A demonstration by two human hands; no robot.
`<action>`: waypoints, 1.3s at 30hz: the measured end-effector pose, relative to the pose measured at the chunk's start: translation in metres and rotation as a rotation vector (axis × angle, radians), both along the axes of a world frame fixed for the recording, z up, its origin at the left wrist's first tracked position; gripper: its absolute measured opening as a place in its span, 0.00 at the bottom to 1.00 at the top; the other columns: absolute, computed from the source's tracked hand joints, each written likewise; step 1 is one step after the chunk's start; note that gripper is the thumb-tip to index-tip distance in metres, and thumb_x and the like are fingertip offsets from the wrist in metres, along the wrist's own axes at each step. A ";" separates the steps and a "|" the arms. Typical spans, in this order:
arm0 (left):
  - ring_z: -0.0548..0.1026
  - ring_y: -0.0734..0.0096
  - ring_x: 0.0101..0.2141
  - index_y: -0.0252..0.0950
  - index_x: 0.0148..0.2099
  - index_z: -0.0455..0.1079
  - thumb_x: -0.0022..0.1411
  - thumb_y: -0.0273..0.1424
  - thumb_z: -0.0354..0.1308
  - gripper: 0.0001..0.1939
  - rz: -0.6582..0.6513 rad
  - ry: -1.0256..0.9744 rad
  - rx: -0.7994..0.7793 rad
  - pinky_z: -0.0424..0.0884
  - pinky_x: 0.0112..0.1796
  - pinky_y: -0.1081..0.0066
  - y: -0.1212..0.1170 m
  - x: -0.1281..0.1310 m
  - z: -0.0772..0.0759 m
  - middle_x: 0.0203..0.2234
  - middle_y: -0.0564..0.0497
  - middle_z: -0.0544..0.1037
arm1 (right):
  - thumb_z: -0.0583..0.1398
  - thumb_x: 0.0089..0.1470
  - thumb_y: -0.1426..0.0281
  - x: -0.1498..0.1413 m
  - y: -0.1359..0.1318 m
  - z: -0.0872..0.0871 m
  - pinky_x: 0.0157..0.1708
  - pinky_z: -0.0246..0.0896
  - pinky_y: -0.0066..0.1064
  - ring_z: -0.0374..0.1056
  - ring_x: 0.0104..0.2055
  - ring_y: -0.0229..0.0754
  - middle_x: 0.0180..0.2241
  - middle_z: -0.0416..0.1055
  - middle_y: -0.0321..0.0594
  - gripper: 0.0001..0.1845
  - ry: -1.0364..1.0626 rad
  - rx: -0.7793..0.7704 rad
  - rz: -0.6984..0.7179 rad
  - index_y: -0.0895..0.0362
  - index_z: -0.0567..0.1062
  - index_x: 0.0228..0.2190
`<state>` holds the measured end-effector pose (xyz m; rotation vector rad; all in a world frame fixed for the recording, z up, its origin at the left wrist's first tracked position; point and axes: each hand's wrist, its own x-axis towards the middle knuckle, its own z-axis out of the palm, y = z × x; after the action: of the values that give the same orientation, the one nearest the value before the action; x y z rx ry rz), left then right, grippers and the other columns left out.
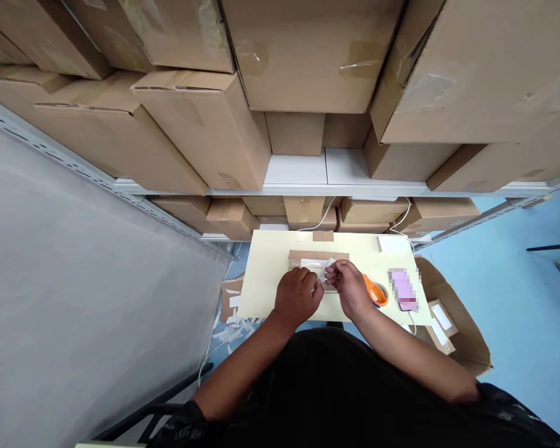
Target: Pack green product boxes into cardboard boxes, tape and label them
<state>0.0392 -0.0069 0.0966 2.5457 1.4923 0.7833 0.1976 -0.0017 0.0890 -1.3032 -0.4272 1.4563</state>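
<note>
A small brown cardboard box or flat piece lies on the pale yellow table, with a white label on its face. My left hand is over its left side, fingers curled down and the thumb pointing toward my other hand. What those fingers grip is hidden beneath them. My right hand is above the right side, its fingertips pinched on a thin whitish slip, perhaps paper or film. An orange tape dispenser lies right beside my right hand.
The yellow table also bears a pink phone, blurred, and a white block. Shelves packed with cardboard boxes rise behind. A large open carton stands at right; paper scraps litter the floor at left.
</note>
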 end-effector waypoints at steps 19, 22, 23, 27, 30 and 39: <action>0.75 0.67 0.33 0.39 0.33 0.74 0.69 0.39 0.54 0.15 0.295 -0.367 -0.598 0.67 0.36 0.69 0.005 -0.025 -0.032 0.29 0.53 0.78 | 0.63 0.54 0.56 0.040 -0.025 -0.049 0.32 0.53 0.32 0.59 0.28 0.41 0.22 0.65 0.31 0.15 -0.540 0.055 0.173 0.52 0.71 0.23; 0.75 0.65 0.34 0.38 0.31 0.74 0.70 0.36 0.52 0.16 0.285 -0.145 -0.535 0.66 0.37 0.67 0.019 -0.021 -0.045 0.31 0.50 0.79 | 0.61 0.55 0.59 0.046 -0.013 -0.059 0.35 0.56 0.34 0.63 0.32 0.44 0.26 0.68 0.34 0.14 -0.773 0.118 0.230 0.52 0.71 0.23; 0.76 0.65 0.35 0.38 0.30 0.74 0.70 0.35 0.51 0.17 0.289 -0.078 -0.519 0.65 0.37 0.67 0.023 -0.019 -0.049 0.31 0.49 0.79 | 0.60 0.56 0.60 0.048 -0.008 -0.063 0.36 0.57 0.34 0.65 0.34 0.44 0.28 0.69 0.36 0.14 -0.846 0.134 0.258 0.52 0.71 0.23; 0.76 0.60 0.38 0.37 0.33 0.76 0.72 0.35 0.49 0.18 0.275 0.136 -0.470 0.66 0.39 0.65 0.034 -0.014 -0.063 0.33 0.45 0.79 | 0.57 0.58 0.66 0.050 0.010 -0.078 0.42 0.58 0.37 0.67 0.39 0.47 0.33 0.71 0.42 0.12 -1.131 0.139 0.361 0.54 0.74 0.25; 0.76 0.56 0.40 0.35 0.37 0.77 0.72 0.34 0.48 0.18 0.249 0.235 -0.460 0.66 0.41 0.62 0.035 -0.013 -0.074 0.35 0.41 0.80 | 0.57 0.58 0.69 0.048 0.015 -0.086 0.42 0.56 0.37 0.66 0.42 0.49 0.35 0.72 0.44 0.11 -1.309 0.095 0.416 0.55 0.77 0.27; 0.76 0.47 0.45 0.30 0.47 0.78 0.73 0.34 0.47 0.19 0.261 0.305 -0.572 0.67 0.42 0.58 0.036 -0.012 -0.091 0.41 0.35 0.79 | 0.58 0.60 0.68 0.038 0.011 -0.092 0.39 0.49 0.39 0.64 0.42 0.52 0.38 0.73 0.49 0.10 -1.572 0.037 0.597 0.56 0.78 0.29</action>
<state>0.0269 0.0292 0.0051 2.1209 1.8305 -0.0420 0.2351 0.0095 -0.0027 -2.1989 -1.9454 0.4985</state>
